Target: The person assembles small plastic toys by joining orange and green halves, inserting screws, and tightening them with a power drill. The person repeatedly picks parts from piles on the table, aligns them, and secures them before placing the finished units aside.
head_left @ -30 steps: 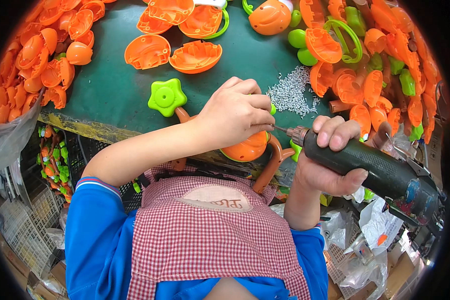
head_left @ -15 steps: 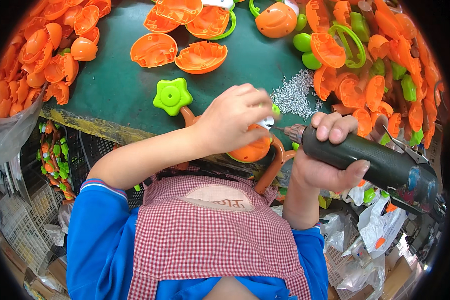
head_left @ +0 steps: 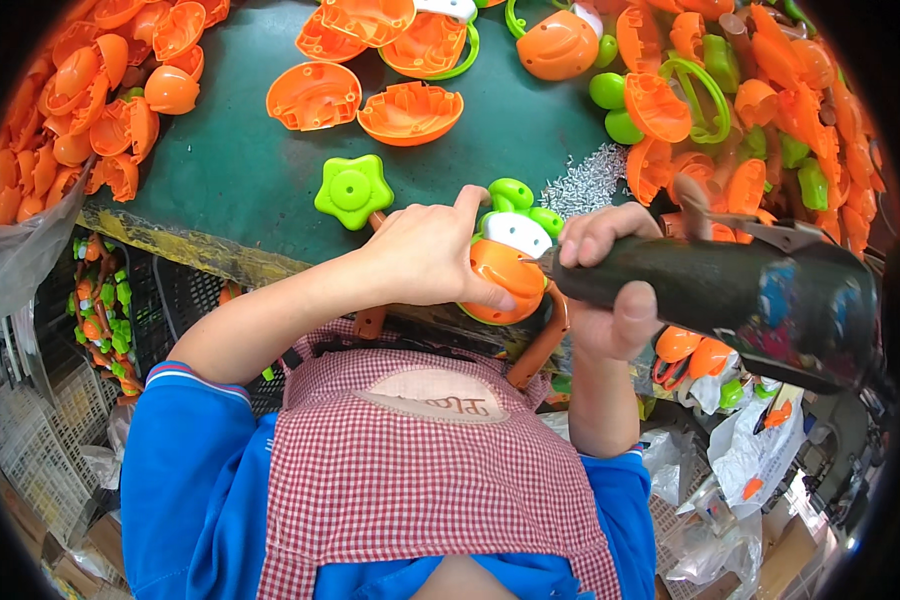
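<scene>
At the table edge (head_left: 185, 241), the left hand (head_left: 425, 255) is holding the orange toy (head_left: 507, 268) — brown limbs (head_left: 544, 345) apparently joined — while the right hand (head_left: 602, 328) is gripping a power driver (head_left: 725, 295) beside it; loose shells (head_left: 410, 114) and screws (head_left: 582, 187) are lying unassembled.

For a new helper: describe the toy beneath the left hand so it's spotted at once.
Find the near edge of the green tabletop, between the left hand and the power tool in the right hand. The orange toy there lies partly under the left thumb. Unlike loose orange shells farther back, it has a white, dark-dotted part, green lobes and brown limbs.
</scene>
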`<action>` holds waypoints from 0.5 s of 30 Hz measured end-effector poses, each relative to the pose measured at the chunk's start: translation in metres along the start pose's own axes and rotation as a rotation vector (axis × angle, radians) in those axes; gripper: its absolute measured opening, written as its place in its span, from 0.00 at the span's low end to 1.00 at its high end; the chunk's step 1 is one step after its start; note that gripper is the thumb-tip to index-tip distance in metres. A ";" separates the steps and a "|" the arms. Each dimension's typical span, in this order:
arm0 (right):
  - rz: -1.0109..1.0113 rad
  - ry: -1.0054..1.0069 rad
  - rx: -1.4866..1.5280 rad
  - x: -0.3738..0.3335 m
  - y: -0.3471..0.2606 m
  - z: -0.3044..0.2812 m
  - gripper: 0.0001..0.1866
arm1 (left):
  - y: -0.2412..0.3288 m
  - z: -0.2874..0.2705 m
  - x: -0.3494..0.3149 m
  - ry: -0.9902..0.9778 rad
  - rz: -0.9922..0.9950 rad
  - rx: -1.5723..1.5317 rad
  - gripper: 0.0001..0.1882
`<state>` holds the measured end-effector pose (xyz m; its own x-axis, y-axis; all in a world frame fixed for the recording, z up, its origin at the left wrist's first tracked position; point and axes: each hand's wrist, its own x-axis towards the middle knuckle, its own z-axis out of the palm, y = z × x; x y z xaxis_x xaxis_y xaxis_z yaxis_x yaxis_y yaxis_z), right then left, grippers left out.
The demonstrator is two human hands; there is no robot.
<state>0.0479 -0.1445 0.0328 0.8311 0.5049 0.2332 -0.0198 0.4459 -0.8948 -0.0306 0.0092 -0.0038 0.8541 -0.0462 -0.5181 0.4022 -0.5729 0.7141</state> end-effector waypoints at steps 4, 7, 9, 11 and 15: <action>0.044 -0.138 -0.141 0.000 0.016 -0.009 0.45 | 0.001 0.000 -0.002 0.022 0.000 -0.028 0.57; 0.055 -0.106 -0.041 -0.004 0.030 -0.013 0.43 | 0.002 0.001 -0.001 0.035 0.014 -0.046 0.55; 0.066 -0.133 -0.013 -0.004 0.035 -0.019 0.42 | -0.003 0.008 0.001 0.097 0.049 -0.037 0.53; 0.096 -0.226 0.087 -0.001 0.039 -0.025 0.42 | -0.003 0.006 0.000 0.096 0.048 -0.048 0.53; 0.131 -0.362 0.191 0.007 0.041 -0.032 0.44 | -0.001 0.005 -0.001 0.102 0.057 -0.023 0.53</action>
<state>0.0707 -0.1462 -0.0143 0.5669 0.7778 0.2714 -0.2429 0.4726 -0.8471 -0.0336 0.0063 -0.0066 0.9045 0.0058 -0.4265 0.3584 -0.5525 0.7525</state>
